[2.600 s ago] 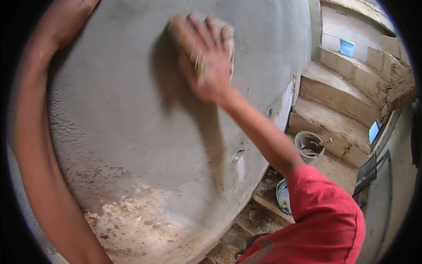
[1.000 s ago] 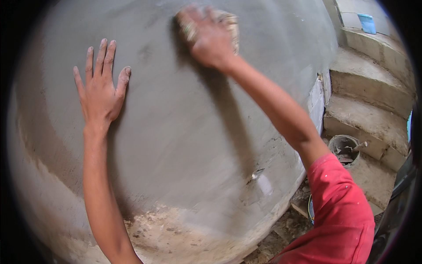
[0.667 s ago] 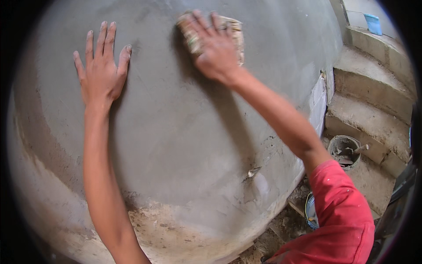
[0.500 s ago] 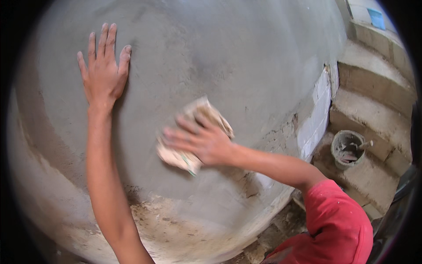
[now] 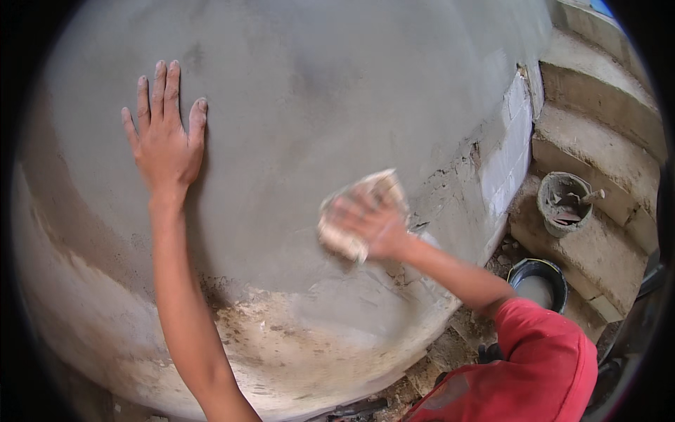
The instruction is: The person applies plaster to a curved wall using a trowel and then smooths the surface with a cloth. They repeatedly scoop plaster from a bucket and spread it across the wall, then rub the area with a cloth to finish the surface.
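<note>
My left hand (image 5: 169, 144) lies flat with spread fingers against the grey plastered wall (image 5: 274, 176), on its upper left part. The fingertips look dusty. To the right and lower, my right hand (image 5: 373, 224) presses a crumpled beige piece of paper or sacking (image 5: 339, 239) against the plaster. Motion blurs this hand and the piece, so its exact material cannot be made out. Its edges stick out past the fingers on both sides.
Concrete steps (image 5: 590, 137) climb on the right. On them stands a mortar-smeared bucket (image 5: 545, 200) with a handled tool inside. Below it is a black bucket (image 5: 560, 281) holding greyish liquid. White blocks (image 5: 508, 158) show at the wall's right edge; rubble lies at its foot.
My right hand has slid the beige piece rightward across the plaster. My left hand stays flat on the wall. The view has shifted, bringing the black bucket into sight.
</note>
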`<state>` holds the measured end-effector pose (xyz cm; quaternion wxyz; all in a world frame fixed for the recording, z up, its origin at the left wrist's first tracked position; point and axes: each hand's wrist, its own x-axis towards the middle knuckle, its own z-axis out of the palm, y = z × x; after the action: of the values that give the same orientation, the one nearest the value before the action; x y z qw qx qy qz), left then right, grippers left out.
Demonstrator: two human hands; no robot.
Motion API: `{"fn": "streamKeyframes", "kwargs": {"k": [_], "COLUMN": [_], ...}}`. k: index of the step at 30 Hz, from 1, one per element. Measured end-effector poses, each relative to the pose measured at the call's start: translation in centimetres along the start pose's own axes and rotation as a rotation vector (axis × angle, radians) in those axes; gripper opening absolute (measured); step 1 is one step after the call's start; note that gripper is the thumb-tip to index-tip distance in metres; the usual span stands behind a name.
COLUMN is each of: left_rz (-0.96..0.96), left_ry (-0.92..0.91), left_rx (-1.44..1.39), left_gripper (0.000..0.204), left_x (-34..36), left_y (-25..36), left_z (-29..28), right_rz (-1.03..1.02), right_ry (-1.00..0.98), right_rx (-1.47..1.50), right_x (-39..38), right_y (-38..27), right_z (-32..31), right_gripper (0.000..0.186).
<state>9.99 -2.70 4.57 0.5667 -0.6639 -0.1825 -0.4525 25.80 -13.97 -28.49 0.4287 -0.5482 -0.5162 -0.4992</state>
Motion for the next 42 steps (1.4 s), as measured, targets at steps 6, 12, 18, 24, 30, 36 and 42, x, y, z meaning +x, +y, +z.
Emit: {"fn": "streamKeyframes", "kwargs": {"k": [6, 12, 18, 24, 30, 36, 42], "left_rz": [0.045, 0.009, 0.033, 0.049, 0.009, 0.039, 0.052], "left_ry": [0.102, 0.032, 0.063, 0.100, -0.106, -0.364, -0.962], "left_rx": [-0.116, -0.075, -0.095, -0.154, -0.282, -0.540, -0.736], "left_gripper": [0.066, 0.066, 0.066, 0.069, 0.079, 0.087, 0.084], "left_x": [-2.2, -2.9, -4.7, -4.4, -12.0, -27.9, -39.7], "left_y": [-0.5, -1.3, -2.0, -2.1, 4.9, 18.4, 27.0], "left_z": [0.1, -0.3, -0.3, 0.3, -2.2, -5.8, -14.0], "right_rz": [0.335, 0.079, 0.483, 0.226, 1.499, 1.902, 1.926], "right_ry": [0.066, -0.150, 0.022, -0.451, -0.756, -0.689, -0.542], "right_rx": [0.052, 0.013, -0.021, 0.218, 0.522, 0.258, 0.481], "right_x": [1.3, -1.6, -0.5, -22.4, -38.7, -42.7, -45.7], "right_y": [1.6, -1.1, 1.7, -5.9, -6.4, -5.2, -3.5], "right_z": [3.2, -2.7, 2.4, 2.6, -12.6, -21.2, -22.1], "right_gripper": [0.065, 0.068, 0.065, 0.077, 0.061, 0.086, 0.090]}}
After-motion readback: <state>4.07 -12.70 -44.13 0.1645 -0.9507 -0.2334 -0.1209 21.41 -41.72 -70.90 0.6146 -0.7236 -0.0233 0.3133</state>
